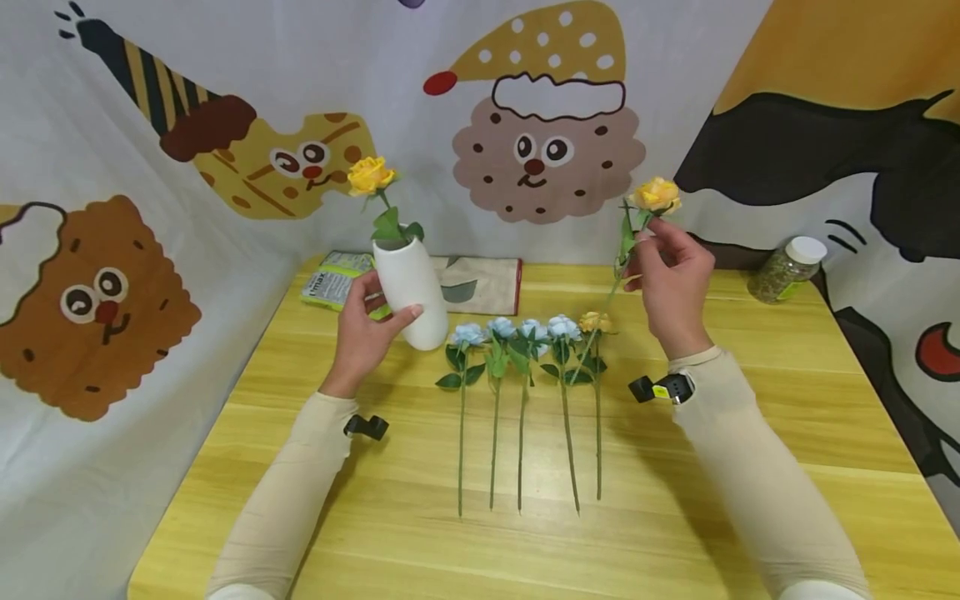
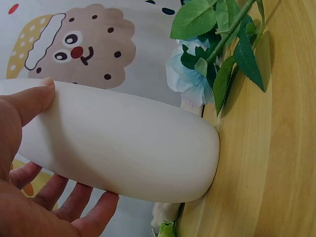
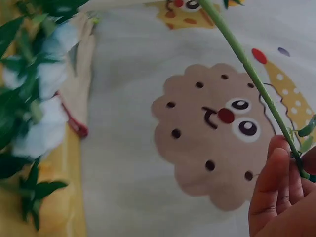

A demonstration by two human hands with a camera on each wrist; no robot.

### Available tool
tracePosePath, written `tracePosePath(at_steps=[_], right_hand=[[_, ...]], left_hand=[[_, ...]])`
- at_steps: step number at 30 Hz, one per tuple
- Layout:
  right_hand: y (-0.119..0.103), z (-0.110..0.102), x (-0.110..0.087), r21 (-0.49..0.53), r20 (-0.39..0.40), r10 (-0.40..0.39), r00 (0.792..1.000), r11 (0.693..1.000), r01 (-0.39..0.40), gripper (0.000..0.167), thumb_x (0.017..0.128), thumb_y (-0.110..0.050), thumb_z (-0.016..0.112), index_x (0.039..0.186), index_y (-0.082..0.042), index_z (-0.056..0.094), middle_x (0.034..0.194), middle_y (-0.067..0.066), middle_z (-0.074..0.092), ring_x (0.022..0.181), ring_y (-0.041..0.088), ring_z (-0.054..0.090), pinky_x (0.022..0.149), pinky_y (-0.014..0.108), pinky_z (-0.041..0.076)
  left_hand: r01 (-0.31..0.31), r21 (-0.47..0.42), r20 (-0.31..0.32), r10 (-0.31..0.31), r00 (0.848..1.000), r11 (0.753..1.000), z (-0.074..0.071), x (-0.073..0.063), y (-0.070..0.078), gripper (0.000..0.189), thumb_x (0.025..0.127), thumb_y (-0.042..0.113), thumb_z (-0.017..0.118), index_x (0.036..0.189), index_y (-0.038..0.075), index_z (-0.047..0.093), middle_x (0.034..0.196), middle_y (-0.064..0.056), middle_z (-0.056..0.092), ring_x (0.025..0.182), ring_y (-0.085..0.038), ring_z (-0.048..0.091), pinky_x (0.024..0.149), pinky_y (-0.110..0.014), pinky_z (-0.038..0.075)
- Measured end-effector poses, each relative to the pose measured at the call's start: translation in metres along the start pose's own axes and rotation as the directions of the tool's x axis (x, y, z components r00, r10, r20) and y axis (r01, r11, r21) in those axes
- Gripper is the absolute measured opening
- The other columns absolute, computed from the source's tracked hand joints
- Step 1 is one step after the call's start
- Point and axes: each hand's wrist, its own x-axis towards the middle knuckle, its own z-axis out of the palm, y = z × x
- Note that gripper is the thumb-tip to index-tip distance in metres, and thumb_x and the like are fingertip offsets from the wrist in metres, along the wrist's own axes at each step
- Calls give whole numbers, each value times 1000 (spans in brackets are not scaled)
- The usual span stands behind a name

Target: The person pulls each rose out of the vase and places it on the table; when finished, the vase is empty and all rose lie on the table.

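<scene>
My left hand grips a white vase, thumb on one side and fingers on the other. The vase leans slightly, its base at the tabletop in the left wrist view. One yellow rose stands in its mouth. Raised over the table, my right hand pinches another yellow rose just below the bloom. Its green stem slants down and left in the head view, crossing the row of flowers. Several blue roses and one yellow rose lie side by side, stems toward me.
Behind the vase lie a grey and green packet and a beige cloth with a red edge. A lidded clear jar stands at the back right of the wooden table. A cartoon-printed curtain hangs behind.
</scene>
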Motion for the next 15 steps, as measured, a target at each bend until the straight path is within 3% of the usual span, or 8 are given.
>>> tracePosePath(at_steps=[4,9,15], right_hand=[[6,-13,-5,-107,55,65,996,993,-59,29,102,-11,69,128,2,71,85,1,68,54,8,68,46,21,56],[14,-30,-14,-263,115,120,986,961,-87,33,103,-16,68,132,1,69,87,-9,71,57,5,69,49,21,57],[29,-50,-24,-353,170,189,967,928,-119,40,104,-19,68,137,4,64,84,-17,72,59,6,70,50,23,58]], left_hand=[[-2,0,-6,2,1000,1000,0,0,0,81,87,36,90,151,16,45,145,-9,55,129,-28,61,104,-55,57],[-4,1,0,4,1000,1000,0,1,-1,82,87,36,90,152,16,44,145,-10,55,130,-29,61,104,-56,57],[-4,-1,4,4,1000,1000,0,0,-1,82,87,37,89,153,16,44,143,-11,55,130,-29,61,105,-56,56]])
